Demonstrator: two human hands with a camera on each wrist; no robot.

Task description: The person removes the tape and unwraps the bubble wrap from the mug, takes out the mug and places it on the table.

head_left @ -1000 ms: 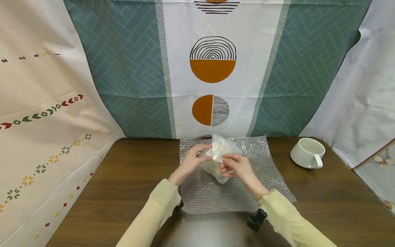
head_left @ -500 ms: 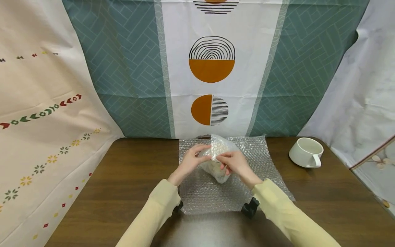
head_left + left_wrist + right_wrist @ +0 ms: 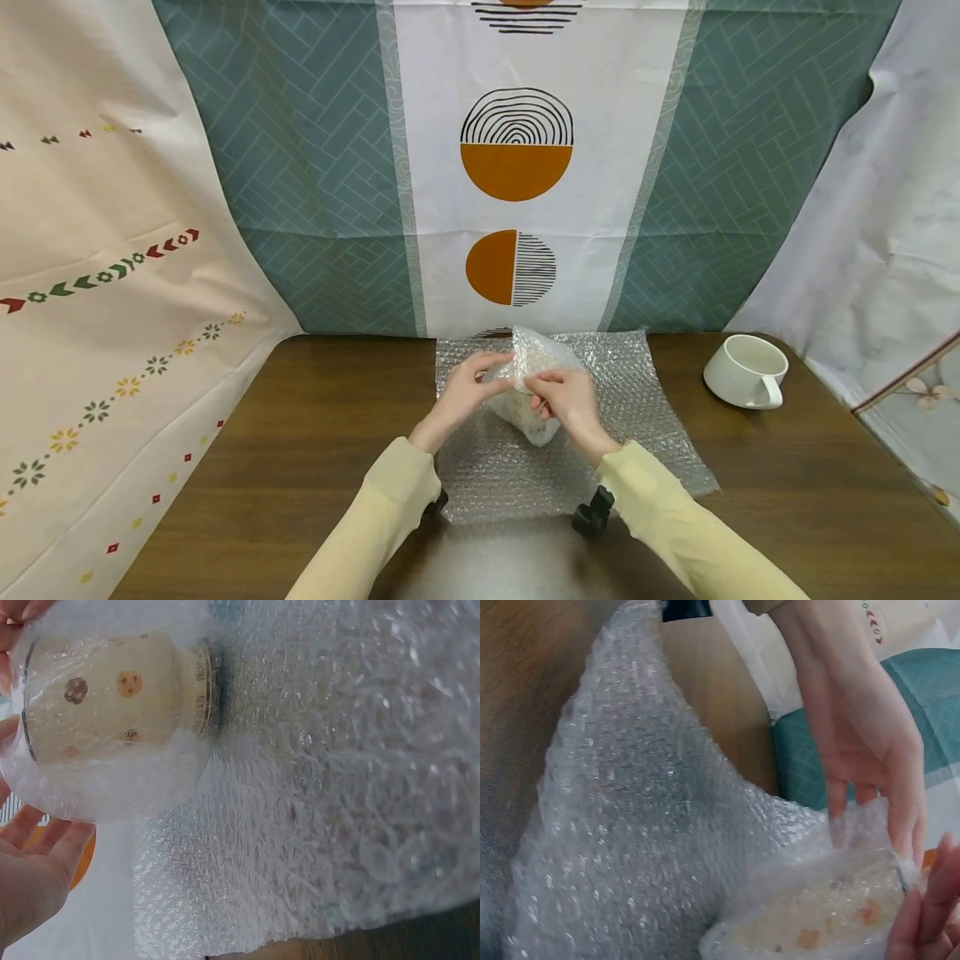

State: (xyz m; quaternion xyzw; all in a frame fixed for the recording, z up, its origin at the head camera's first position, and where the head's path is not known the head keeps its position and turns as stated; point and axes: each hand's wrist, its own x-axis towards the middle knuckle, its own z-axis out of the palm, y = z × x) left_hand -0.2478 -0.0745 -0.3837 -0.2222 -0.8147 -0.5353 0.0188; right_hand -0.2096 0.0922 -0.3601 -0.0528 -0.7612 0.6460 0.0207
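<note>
A cup (image 3: pixel 105 697) with small brown and orange round prints stands wrapped in bubble wrap, its pattern showing through in both wrist views. Under it a bubble wrap sheet (image 3: pixel 517 487) lies spread on the table. My left hand (image 3: pixel 465 390) holds the wrapped cup near its rim from the left, thumb and fingers apart. On the right side, my right hand (image 3: pixel 567 402) pinches the bubble wrap near the top of the cup with thumb and forefinger. A loose flap of the wrap (image 3: pixel 528 340) stands up behind the fingers. The right fingertips (image 3: pixel 907 922) show close to the rim.
A white mug (image 3: pixel 746 371) stands at the back right of the brown wooden table (image 3: pixel 300 417), its handle toward the front right. Patterned curtains (image 3: pixel 330 167) hang behind and at both sides. Black wrist devices (image 3: pixel 591 515) sit under the sleeves.
My right hand has moved slightly left along the wrap, toward the left hand, and its forearm has swung inward. The left hand and the cup have stayed in place.
</note>
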